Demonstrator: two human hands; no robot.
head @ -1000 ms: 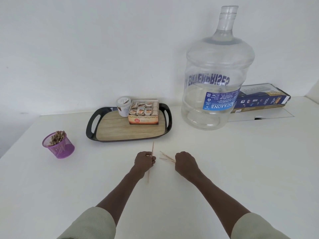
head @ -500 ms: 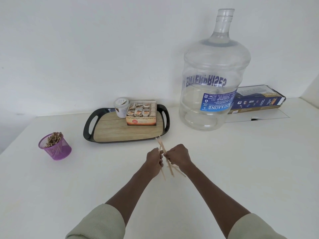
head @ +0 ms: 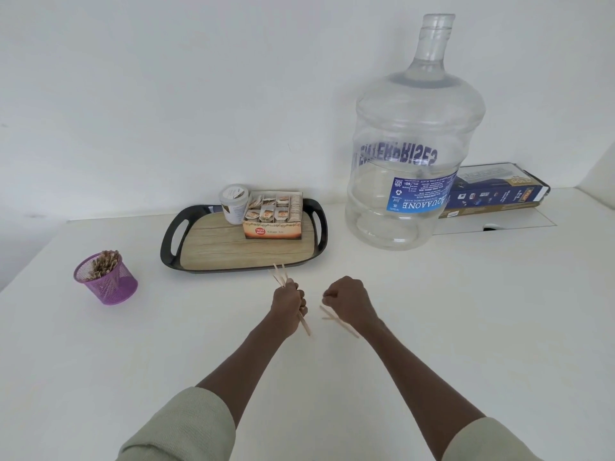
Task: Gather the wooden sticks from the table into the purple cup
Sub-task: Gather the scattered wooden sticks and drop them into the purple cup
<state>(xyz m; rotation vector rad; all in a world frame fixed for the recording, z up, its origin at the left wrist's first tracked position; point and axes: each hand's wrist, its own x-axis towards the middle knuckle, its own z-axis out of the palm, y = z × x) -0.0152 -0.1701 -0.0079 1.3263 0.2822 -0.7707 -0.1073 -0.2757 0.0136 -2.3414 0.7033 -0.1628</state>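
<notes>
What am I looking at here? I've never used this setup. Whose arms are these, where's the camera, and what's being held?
There is no machine: a person wears one camera on the head, looking forward and down at their own arms. The left hand grips a bundle of wooden sticks. The right hand is curled above more sticks; whether it holds them is unclear. On the white table stand the purple cup, already holding sticks, a black tray with a tea box, and a big water jug.
</notes>
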